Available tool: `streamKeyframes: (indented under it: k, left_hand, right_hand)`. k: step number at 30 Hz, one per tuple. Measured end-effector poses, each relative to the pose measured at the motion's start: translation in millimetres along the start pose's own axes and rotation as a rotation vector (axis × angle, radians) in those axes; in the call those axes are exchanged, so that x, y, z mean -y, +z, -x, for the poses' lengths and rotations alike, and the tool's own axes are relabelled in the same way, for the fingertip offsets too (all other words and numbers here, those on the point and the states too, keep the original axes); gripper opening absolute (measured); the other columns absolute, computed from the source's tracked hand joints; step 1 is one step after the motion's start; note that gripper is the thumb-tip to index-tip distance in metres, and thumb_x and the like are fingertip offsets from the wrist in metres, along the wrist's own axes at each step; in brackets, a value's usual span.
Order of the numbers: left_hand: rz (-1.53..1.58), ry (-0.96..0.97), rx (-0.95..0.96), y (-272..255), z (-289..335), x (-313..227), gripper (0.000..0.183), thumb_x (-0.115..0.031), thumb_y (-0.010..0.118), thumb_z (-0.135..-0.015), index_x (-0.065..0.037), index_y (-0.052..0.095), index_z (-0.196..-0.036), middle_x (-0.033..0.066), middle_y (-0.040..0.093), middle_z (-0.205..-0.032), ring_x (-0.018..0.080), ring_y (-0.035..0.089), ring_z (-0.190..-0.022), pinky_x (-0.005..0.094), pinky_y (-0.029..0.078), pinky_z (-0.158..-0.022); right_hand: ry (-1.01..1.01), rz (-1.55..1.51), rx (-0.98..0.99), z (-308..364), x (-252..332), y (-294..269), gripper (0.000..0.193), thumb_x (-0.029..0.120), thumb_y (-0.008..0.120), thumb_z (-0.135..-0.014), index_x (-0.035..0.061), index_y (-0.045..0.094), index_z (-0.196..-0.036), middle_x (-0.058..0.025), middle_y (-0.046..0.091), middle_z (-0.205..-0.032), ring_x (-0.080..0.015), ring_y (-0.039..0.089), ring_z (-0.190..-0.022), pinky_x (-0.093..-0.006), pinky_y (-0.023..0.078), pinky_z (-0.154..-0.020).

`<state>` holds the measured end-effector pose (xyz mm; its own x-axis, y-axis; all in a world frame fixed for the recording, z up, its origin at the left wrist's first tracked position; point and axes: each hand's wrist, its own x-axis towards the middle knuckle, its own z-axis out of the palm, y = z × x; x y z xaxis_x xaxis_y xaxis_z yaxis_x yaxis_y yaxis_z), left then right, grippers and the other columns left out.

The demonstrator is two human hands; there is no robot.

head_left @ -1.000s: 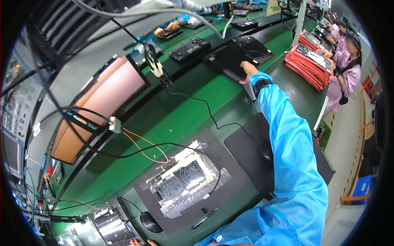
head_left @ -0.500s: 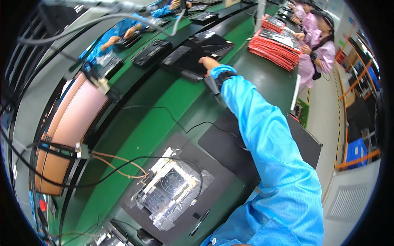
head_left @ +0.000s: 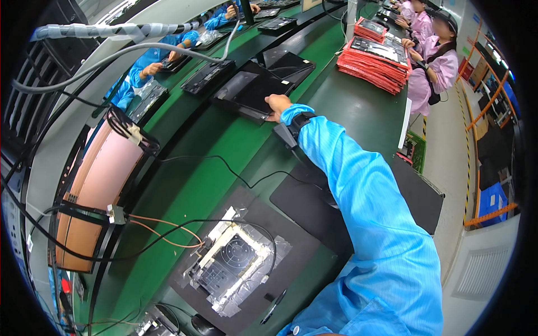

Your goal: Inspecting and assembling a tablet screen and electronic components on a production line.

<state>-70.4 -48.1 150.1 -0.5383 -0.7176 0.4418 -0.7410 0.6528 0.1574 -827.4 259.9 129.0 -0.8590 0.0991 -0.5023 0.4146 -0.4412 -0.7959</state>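
Note:
My right hand (head_left: 278, 106), in a blue sleeve with a dark band and a small box at the wrist, reaches far forward. Its fingers are closed on the near right edge of a shallow black tray (head_left: 238, 107). A dark flat panel (head_left: 252, 84) lies in that tray, which rests on the green belt. Just behind it is another dark glossy panel (head_left: 288, 63). To the left stands a black tray with parts (head_left: 207, 77). My left hand is out of view.
Nearer, a taped metal plate fixture (head_left: 232, 255) lies on a dark mat beside a pen (head_left: 273, 307). Cables (head_left: 216, 157) cross the bench. A red-edged stack (head_left: 372, 64) stands at the far right. Co-workers in blue and pink sit along the line.
My right hand has come slightly nearer, and its fingers now wrap the tray's edge. The tray has shifted a little toward me and to the left.

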Motion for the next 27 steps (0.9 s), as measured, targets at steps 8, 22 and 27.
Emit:
streamKeyframes:
  k: [8, 22, 27]
  left_hand:
    - [-0.066, 0.052, -0.129, 16.0, 9.3, 16.9, 0.058, -0.028, 0.071, -0.086, 0.002, 0.055, -0.133, 0.0243, 0.052, -0.136, 0.0411, 0.048, -0.127, 0.0528, 0.037, -0.108]
    - [-0.176, -0.006, 0.005, 1.8, 5.1, -3.5, 0.059, -0.035, 0.066, -0.089, 0.002, 0.057, -0.134, 0.0241, 0.055, -0.137, 0.0418, 0.053, -0.124, 0.0509, 0.041, -0.107]
    - [-0.112, -0.008, 0.020, 7.5, 1.9, -6.4, 0.059, -0.034, 0.065, -0.090, 0.004, 0.056, -0.134, 0.0268, 0.053, -0.139, 0.0446, 0.052, -0.125, 0.0519, 0.040, -0.107]
  right_hand:
    - [0.006, 0.158, 0.196, 57.8, 40.8, -93.3, 0.049, 0.026, 0.059, -0.100, 0.0033, 0.044, -0.141, -0.0143, 0.046, -0.147, -0.0361, 0.044, -0.135, -0.0685, 0.029, -0.111]
    - [-0.026, 0.418, 0.009, 107.4, 145.2, -429.5, 0.034, 0.040, 0.075, -0.089, 0.0093, 0.071, -0.104, -0.0038, 0.074, -0.090, -0.0177, 0.069, -0.070, -0.0350, 0.057, -0.071]
    - [-0.326, 1.195, -0.519, 83.8, 158.5, -452.1, 0.052, 0.044, 0.074, -0.085, -0.0024, 0.073, -0.107, -0.0178, 0.074, -0.102, -0.0305, 0.070, -0.101, -0.0425, 0.053, -0.089]
